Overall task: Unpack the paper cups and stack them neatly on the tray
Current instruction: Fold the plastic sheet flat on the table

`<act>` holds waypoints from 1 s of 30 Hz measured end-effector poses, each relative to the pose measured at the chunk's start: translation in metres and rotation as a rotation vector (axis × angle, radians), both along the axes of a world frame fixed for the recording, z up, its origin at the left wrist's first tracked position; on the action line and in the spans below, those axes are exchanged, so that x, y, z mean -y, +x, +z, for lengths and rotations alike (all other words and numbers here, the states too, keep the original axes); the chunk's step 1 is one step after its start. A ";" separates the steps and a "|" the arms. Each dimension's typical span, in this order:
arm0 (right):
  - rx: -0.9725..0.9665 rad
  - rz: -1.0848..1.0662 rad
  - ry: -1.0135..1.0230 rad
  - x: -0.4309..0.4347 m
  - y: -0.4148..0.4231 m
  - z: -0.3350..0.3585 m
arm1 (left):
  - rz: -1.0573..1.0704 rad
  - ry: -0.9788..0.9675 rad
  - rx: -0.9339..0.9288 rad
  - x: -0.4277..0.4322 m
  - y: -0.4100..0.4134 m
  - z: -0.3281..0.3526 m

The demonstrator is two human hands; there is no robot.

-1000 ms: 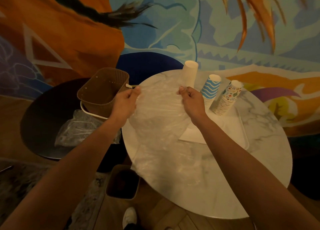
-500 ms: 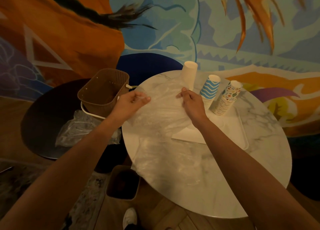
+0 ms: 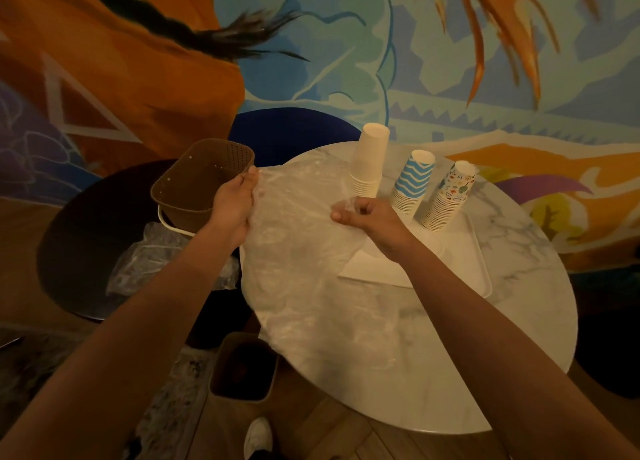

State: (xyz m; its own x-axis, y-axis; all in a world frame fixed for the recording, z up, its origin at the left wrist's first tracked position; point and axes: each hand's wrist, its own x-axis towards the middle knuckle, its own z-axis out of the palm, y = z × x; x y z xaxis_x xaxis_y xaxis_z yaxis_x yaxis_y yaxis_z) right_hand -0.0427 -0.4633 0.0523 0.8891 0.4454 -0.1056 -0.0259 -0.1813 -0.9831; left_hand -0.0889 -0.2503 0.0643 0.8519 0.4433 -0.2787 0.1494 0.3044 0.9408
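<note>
Three upside-down stacks of paper cups stand on the white tray (image 3: 479,251): a plain white stack (image 3: 369,161), a blue wavy-striped stack (image 3: 412,182) and a multicoloured patterned stack (image 3: 448,196). A clear plastic bag (image 3: 298,248) hangs stretched over the left part of the round marble table (image 3: 450,355). My left hand (image 3: 235,203) pinches the bag's left top edge. My right hand (image 3: 367,217) is closed on its right top edge, just in front of the white stack.
A brown perforated basket (image 3: 201,179) sits on a dark round table (image 3: 90,238) to the left, with crumpled clear plastic (image 3: 152,258) beside it. A brown bin (image 3: 242,369) stands on the floor below. A painted wall rises behind.
My hands have spread apart, the left moving left toward the basket, and the bag is pulled wider. My right hand has curled into a fist on the plastic.
</note>
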 end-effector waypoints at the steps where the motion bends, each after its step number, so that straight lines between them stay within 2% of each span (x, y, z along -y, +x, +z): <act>1: -0.004 -0.009 0.037 -0.002 -0.001 -0.001 | 0.014 0.008 -0.002 -0.001 -0.001 0.001; 4: 0.067 -0.152 0.053 -0.003 -0.002 -0.001 | 0.083 0.018 0.002 -0.008 -0.002 0.000; 8: 0.104 -0.286 0.049 -0.001 0.000 0.005 | 0.219 -0.358 0.022 -0.021 -0.004 -0.008; 11: 0.092 -0.379 0.111 -0.002 0.001 0.007 | 0.050 -0.517 0.060 -0.013 -0.013 -0.012; 13: 0.074 -0.419 0.100 -0.004 0.001 0.006 | -0.117 -0.414 0.017 0.002 -0.022 -0.017; 15: 0.055 -0.430 0.054 -0.006 0.002 0.002 | -0.151 -0.241 -0.001 0.016 -0.024 -0.023; 19: 0.096 -0.456 -0.012 -0.004 0.004 -0.002 | 0.012 0.184 0.020 0.024 -0.018 -0.026; 21: 0.101 -0.535 -0.013 0.001 0.005 0.000 | 0.142 0.306 0.011 0.020 -0.016 -0.023; 24: 0.088 -0.619 0.055 0.005 0.007 0.004 | 0.195 0.407 0.043 0.014 -0.018 -0.028; 26: 0.044 -0.607 0.058 0.005 0.004 0.007 | 0.166 0.395 0.038 0.015 -0.019 -0.031; 30: -0.139 -0.361 0.164 0.008 -0.002 0.004 | 0.203 0.268 0.044 0.014 -0.019 -0.033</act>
State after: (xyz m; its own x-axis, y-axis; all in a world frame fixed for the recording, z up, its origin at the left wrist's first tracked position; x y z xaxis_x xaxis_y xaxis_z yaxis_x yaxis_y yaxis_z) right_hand -0.0451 -0.4711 0.0560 0.9735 0.1285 -0.1889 -0.1933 0.0225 -0.9809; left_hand -0.1076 -0.2646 0.0311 0.7474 0.6577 -0.0937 0.0681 0.0645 0.9956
